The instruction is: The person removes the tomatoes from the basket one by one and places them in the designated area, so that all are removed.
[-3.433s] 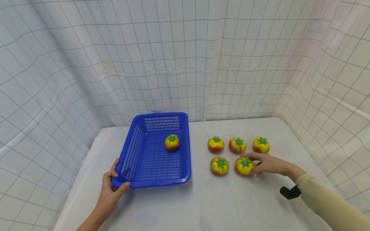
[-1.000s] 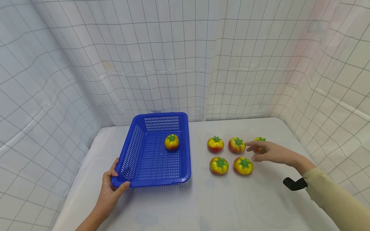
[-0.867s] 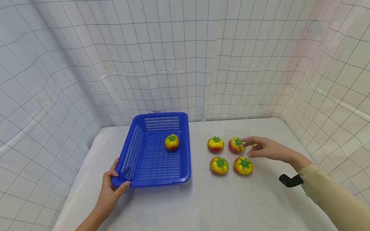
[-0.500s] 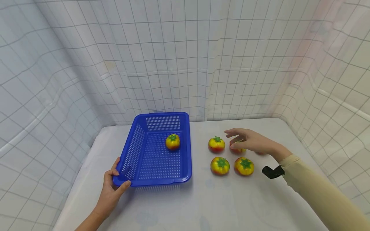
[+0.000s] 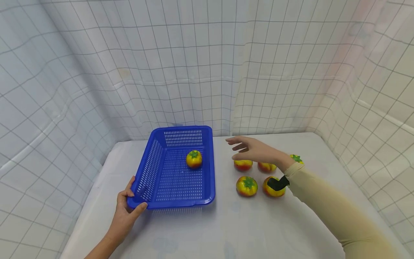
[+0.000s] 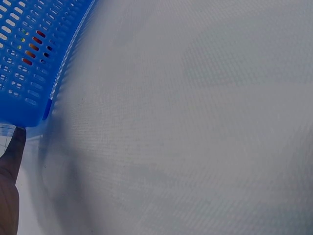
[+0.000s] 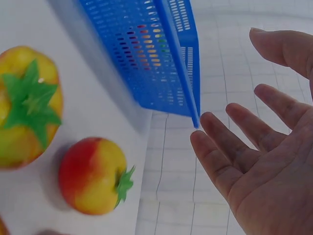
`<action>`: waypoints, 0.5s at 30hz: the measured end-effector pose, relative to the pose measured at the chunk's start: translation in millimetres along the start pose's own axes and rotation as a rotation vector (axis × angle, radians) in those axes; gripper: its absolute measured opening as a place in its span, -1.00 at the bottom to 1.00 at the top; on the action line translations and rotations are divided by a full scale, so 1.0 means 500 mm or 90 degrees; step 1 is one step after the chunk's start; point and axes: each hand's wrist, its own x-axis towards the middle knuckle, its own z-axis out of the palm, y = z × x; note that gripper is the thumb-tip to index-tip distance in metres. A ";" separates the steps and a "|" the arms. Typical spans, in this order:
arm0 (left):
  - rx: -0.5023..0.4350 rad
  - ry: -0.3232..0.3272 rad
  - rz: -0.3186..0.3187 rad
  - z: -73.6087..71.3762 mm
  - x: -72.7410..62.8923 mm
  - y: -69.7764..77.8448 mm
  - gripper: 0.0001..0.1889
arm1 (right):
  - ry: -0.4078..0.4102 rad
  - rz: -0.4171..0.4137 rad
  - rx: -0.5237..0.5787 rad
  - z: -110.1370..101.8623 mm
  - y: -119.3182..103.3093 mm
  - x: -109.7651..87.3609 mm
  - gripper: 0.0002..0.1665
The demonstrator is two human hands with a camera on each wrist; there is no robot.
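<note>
My left hand (image 5: 124, 212) grips the near left corner of a blue plastic basket (image 5: 174, 185), thumb on the front rim and fingers at the side. One red-and-yellow tomato (image 5: 194, 159) with a green star-shaped top lies inside, towards the right. My right hand (image 5: 253, 149) hovers over the back row of tomatoes, fingers spread and nothing held; the right wrist view shows its bare palm. Below it a back tomato (image 5: 243, 165) and its neighbour (image 5: 267, 167) are partly covered. In front sit another tomato (image 5: 247, 186) and one (image 5: 273, 191) partly behind a black wrist piece.
A further tomato (image 5: 297, 158) shows beyond the right sleeve (image 5: 326, 201). The white tabletop (image 5: 239, 230) stretches in front of the basket and tomatoes. Grid-patterned white cloth (image 5: 207, 72) hangs behind and on both sides.
My right hand has left the near right tomato, hovered by the back right one, then passed leftwards over the back row without a tomato. The left hand and basket stay put.
</note>
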 end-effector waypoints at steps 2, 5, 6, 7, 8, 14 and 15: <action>-0.002 0.000 0.000 0.000 -0.001 0.000 -0.55 | -0.004 -0.003 -0.007 0.007 -0.010 0.020 -0.20; -0.005 0.001 0.002 0.000 -0.001 -0.001 -0.55 | -0.007 -0.011 -0.013 0.017 -0.027 0.050 -0.20; -0.005 0.000 0.002 0.000 -0.001 -0.002 -0.56 | -0.008 -0.011 -0.015 0.020 -0.032 0.059 -0.19; -0.006 0.000 0.003 0.000 -0.001 -0.002 -0.56 | -0.009 -0.012 -0.013 0.024 -0.037 0.068 -0.19; -0.007 0.000 0.003 -0.001 0.000 -0.002 -0.56 | -0.011 -0.011 -0.011 0.027 -0.042 0.077 -0.19; -0.005 0.001 0.001 -0.001 0.000 -0.002 -0.56 | -0.018 -0.009 -0.027 0.054 -0.068 0.129 -0.18; -0.002 0.001 0.000 -0.001 0.000 -0.002 -0.56 | -0.019 -0.012 -0.034 0.058 -0.071 0.138 -0.18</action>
